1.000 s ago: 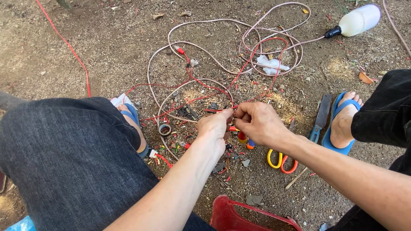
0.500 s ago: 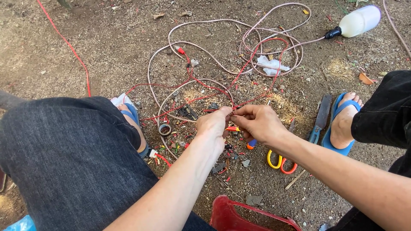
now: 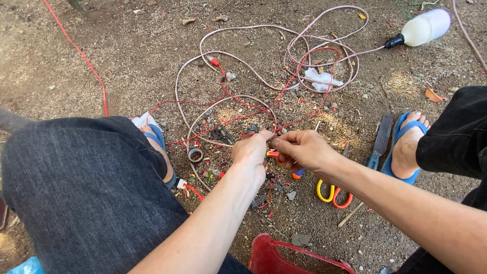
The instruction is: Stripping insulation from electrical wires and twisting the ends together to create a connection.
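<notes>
- The left hand (image 3: 251,152) is seen with fingertips pressed together, pinching a thin red wire (image 3: 238,119) at its end.
- The right hand (image 3: 302,149) is held just beside the left, fingertips touching it, pinched on the same wire end; a small orange-handled tool (image 3: 297,174) is seen just below this hand, though it cannot be told whether it is held.
- The red wire is traced away from the fingertips, across the dirt, into a tangle of pale pink cable (image 3: 243,63) lying beyond both hands.
- A white bulb in a black socket (image 3: 423,28) is noted well beyond the right hand, joined to the pink cable.
- Scissors with yellow and orange loops (image 3: 332,193) are lying on the ground just under the right forearm.
- A flat dark tool with a blue handle (image 3: 380,139) is lying to the right of the right hand, beside a foot in a blue sandal (image 3: 406,147).
- A small roll of tape (image 3: 195,155) is noted near the left hand, on its left side.
- A red plastic edge (image 3: 284,256) is seen nearer than both hands.
</notes>
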